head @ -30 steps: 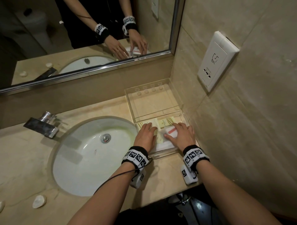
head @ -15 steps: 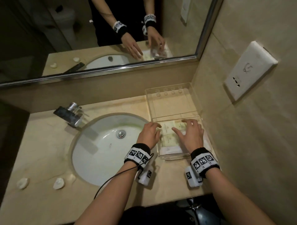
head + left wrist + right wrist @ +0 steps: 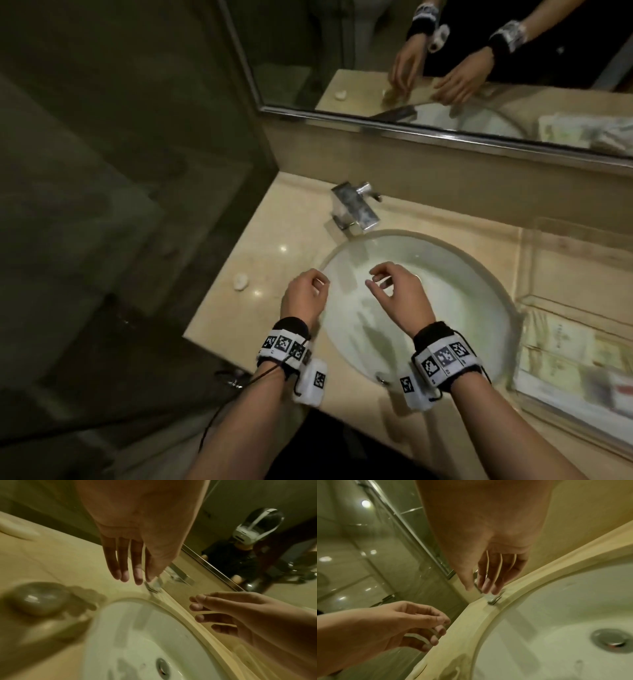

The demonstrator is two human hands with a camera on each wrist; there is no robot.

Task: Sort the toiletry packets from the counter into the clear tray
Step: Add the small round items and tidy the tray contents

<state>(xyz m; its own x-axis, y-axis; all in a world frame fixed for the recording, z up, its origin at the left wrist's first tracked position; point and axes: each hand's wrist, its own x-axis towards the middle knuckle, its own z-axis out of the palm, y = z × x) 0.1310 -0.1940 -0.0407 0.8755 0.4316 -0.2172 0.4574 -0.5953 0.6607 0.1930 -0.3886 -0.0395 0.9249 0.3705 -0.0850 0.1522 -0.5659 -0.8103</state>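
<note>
A: Layout, big to small?

B: Beige stone counter (image 3: 421, 219) runs wall to wall. Glass partition (image 3: 137, 171) closes off its left end, mirror (image 3: 342, 51) with a metal lower frame sits above a low backsplash at the rear. Oval white sink (image 3: 455, 294) takes up the middle, its rim cut close to the front edge. Square chrome faucet (image 3: 356, 210) behind it, spout over the rear rim.

A: Tray?

B: Clear tray (image 3: 575, 260) is at the far right of the counter, partly out of frame. Far section looks bare through the plastic. Near section holds the toiletry packets (image 3: 561, 346), pale yellow and white, lying flat side by side; one near the front edge has a red mark. Blurred, so no count.

A: Hands?

B: Both over the left part of the basin, well apart from the tray. Left hand (image 3: 303, 296) hangs above the sink's left rim, fingers loosely curled, nothing in it. Right hand (image 3: 399, 294) above the bowl, fingers slack and slightly spread, thumb near the forefinger, also holding nothing. A gap between the two hands, neither touching the counter.

A: Room on the left?

B: Narrow strip of counter between sink rim and the glass. A small white pebble-shaped object (image 3: 240, 281) sits there, just left of the left hand. Drain plug (image 3: 612, 640) shows in the right wrist view.
</note>
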